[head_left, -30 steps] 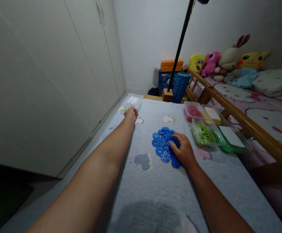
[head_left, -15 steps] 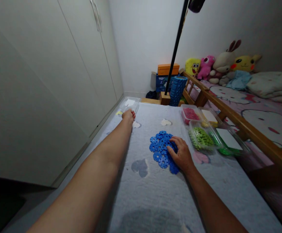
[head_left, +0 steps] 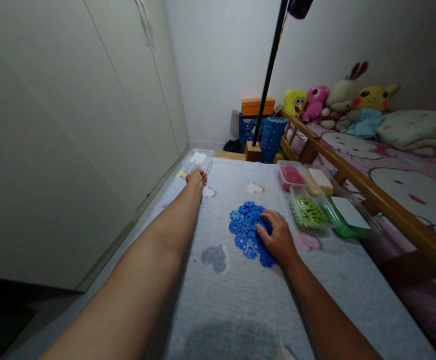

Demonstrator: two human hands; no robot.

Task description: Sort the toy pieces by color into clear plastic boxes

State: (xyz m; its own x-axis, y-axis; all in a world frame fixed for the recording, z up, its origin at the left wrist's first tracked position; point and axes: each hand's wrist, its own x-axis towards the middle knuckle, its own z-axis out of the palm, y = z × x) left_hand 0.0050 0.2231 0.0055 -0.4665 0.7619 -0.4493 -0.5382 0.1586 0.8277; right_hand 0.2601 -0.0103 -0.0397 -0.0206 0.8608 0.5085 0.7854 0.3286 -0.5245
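Note:
A pile of blue flower-shaped plastic discs (head_left: 246, 227) lies on the grey blanket (head_left: 236, 290). My right hand (head_left: 276, 237) rests palm-down on the pile's right side, fingers curled loosely over the discs. My left arm stretches far forward; my left hand (head_left: 195, 176) reaches the near edge of an empty clear plastic box (head_left: 198, 159) at the blanket's far left corner. Its fingers are bent, and I cannot make out whether they grip the box.
Clear boxes of red (head_left: 292, 175), yellow (head_left: 321, 181) and green pieces (head_left: 310, 210) line the right side by a wooden bed rail (head_left: 371, 192). White wardrobe doors (head_left: 71, 125) stand on the left. A black pole (head_left: 266, 75), a blue stack (head_left: 273, 139) and plush toys (head_left: 338, 97) are beyond.
Both hands stay in place; the view has shifted slightly, with my left hand still at the clear box and my right hand still on the blue discs.

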